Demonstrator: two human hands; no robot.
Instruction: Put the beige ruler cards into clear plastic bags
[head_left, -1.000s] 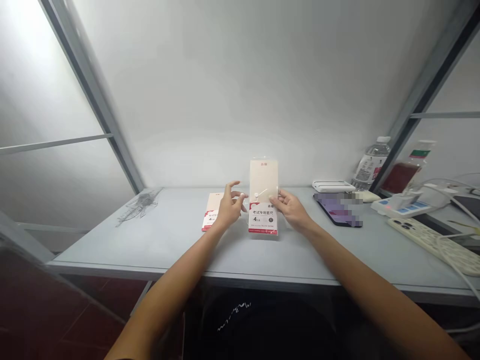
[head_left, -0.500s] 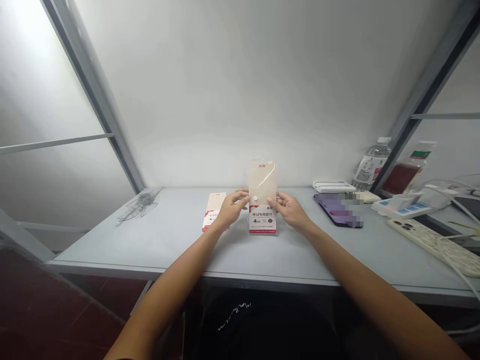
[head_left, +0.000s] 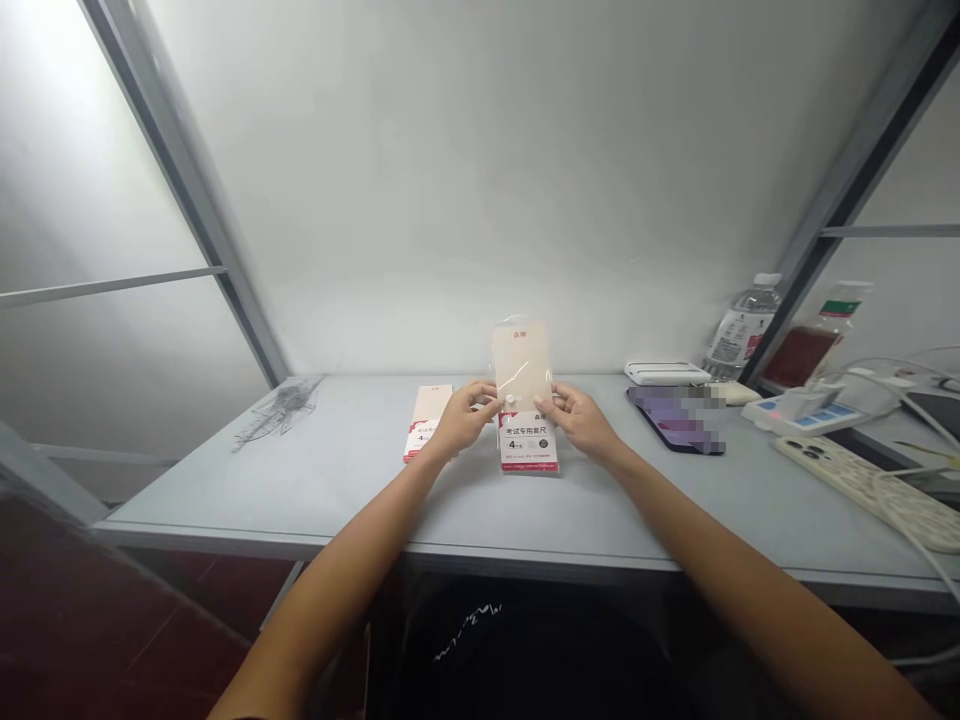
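Observation:
Upright above the desk, a ruler set packet (head_left: 523,365) faces me: a clear sleeve with a cream card, a white snap button and a white and red printed label. My left hand (head_left: 469,412) pinches its left edge near the button. On the opposite edge, my right hand (head_left: 577,418) grips it with the thumb in front and the fingers behind. A second ruler set packet (head_left: 432,402) of the same look lies flat on the desk, partly covered by my left hand and forearm.
The grey desk (head_left: 300,490) meets a pale wall. To the right are a phone with a blurred screen (head_left: 675,420), a white device (head_left: 666,374), a power strip (head_left: 802,415), a patterned phone case (head_left: 870,490), cables and a water bottle (head_left: 744,330). Dark scribbles (head_left: 281,410) mark the left side.
The held packet has tilted slightly, its top shifting left and its bottom right. Both hands keep their hold in nearly the same place.

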